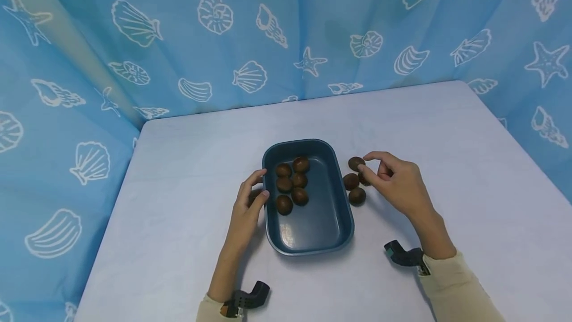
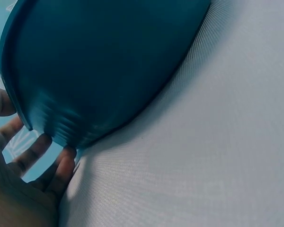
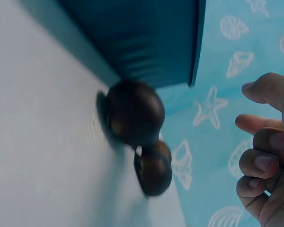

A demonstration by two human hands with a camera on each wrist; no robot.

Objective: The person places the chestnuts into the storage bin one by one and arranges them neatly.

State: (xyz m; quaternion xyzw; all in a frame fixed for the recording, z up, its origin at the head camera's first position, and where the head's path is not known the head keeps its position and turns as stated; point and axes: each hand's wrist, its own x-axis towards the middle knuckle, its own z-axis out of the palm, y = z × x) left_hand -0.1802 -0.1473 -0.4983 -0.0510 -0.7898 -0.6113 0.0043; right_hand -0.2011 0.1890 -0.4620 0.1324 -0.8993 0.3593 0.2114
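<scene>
A dark blue rectangular tray with rounded corners stands on the table. Several brown, glossy round balls lie grouped in its left half. My left hand is at the tray's left side, thumb and fingertips touching the rim and outer wall. Beyond the right wall, several more brown balls sit in a cluster on the cloth. Over that cluster hovers my right hand, thumb and index finger parted with nothing between them. Its other fingers curl in toward the palm in the right wrist view.
A white cloth covers the table. Blue curtains printed with white shells and starfish hang along its back and sides. Each wrist wears a black camera mount, low over the table.
</scene>
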